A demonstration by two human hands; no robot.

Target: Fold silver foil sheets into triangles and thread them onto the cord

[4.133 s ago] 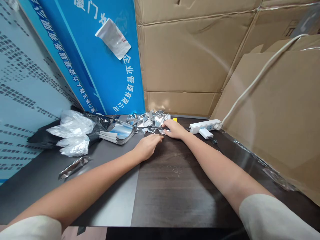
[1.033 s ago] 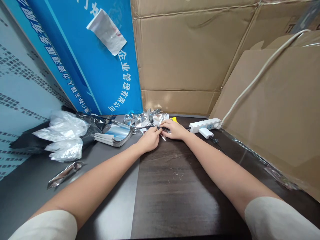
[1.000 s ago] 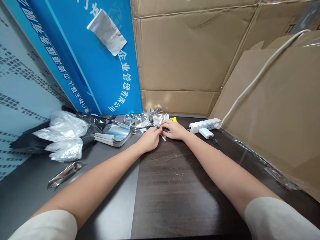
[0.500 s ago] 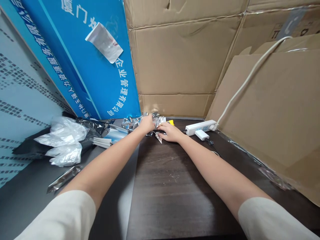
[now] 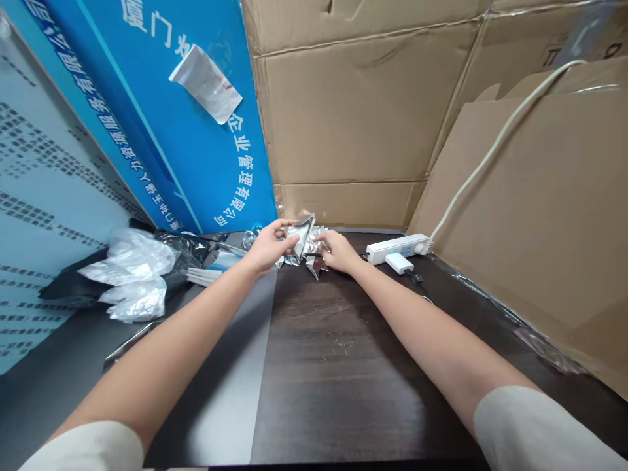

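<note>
My left hand (image 5: 267,245) is raised a little above the table at the far edge, its thumb and fingers pinched on a small silver foil pouch (image 5: 303,235). My right hand (image 5: 337,250) rests just to the right, fingers curled against the same pouch and the heap of silver foil pouches (image 5: 314,261) lying below it. A bit of a yellow object (image 5: 339,231) shows behind my right hand.
A stack of curved silver sheets (image 5: 216,265) and crumpled clear plastic bags (image 5: 132,275) lie at the left, one long foil pouch (image 5: 128,335) nearer. A white power strip (image 5: 400,247) with a plugged adapter sits right. Cardboard walls (image 5: 353,124) and a blue board (image 5: 186,118) surround the dark table (image 5: 338,366).
My left hand went from beside my right hand forward into the foil heap, then lifted with one pouch pinched in it. My right hand stayed on the heap.
</note>
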